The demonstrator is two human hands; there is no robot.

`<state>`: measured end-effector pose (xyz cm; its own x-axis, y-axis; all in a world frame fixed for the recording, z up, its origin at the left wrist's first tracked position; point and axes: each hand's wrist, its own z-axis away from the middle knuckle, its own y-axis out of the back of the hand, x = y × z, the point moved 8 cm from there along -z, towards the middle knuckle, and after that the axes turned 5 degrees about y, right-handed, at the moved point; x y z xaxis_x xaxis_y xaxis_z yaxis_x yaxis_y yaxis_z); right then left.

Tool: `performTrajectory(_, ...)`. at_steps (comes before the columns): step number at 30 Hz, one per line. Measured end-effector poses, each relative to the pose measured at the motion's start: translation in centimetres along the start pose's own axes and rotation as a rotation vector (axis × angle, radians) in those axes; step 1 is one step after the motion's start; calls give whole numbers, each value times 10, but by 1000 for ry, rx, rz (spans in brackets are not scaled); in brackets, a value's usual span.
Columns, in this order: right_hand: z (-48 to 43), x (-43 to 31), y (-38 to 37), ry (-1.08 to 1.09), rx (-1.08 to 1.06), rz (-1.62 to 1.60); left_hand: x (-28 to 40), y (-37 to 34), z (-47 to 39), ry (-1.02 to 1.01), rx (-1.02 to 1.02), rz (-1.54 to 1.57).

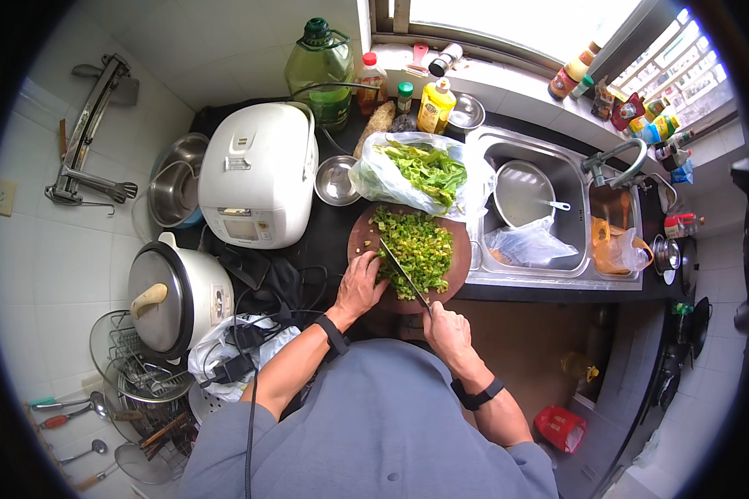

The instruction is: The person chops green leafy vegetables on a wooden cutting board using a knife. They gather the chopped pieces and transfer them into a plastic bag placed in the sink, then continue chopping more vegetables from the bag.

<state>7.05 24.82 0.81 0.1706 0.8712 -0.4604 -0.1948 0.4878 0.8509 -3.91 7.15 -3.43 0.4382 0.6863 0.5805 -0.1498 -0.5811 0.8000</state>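
Observation:
A kitchen knife is gripped by its handle in my right hand, near the front edge of a round wooden cutting board. Its blade lies slantwise over chopped green vegetable heaped on the board. My left hand rests at the board's left front edge, its fingertips at the left side of the heap and close to the blade; whether they hold a piece cannot be told. Behind the board, leafy greens lie in an open clear plastic bag.
A small metal bowl and a white rice cooker stand left of the board. To the right is a steel sink holding a pan and plastic bags. Cables run by my left forearm.

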Motion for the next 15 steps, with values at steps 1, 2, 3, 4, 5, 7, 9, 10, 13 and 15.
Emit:
performTrajectory(1,-1,-2,-3,-4,0,6,-3,-2,-2,-7,-3,46)
performTrajectory(2,-2,-4,-7,-5,-9,16,-3,0,-2,-49,31,80)
performTrajectory(3,-5,-5,-10,-6,-20,26,-7,-3,-3,-57,16,73)
performTrajectory(4,-7,-5,-14,-22,-41,51,-9,-5,-4,-73,6,73)
performTrajectory(5,-11,-7,-16,-14,-26,26,-11,-6,-4,-91,4,81)
performTrajectory(7,-26,-8,-21,-21,-11,11,-12,-7,-6,-107,24,79)
performTrajectory(9,-36,-5,-19,-18,7,36,-11,-8,-9,-114,37,96)
performTrajectory(10,-38,-7,-16,5,31,49,-12,-7,-10,-109,24,108)
performTrajectory(13,-36,-11,-5,14,86,86,-10,-2,-14,-102,15,158)
performTrajectory(15,-27,-16,1,-17,113,86,-9,3,-9,-69,8,203)
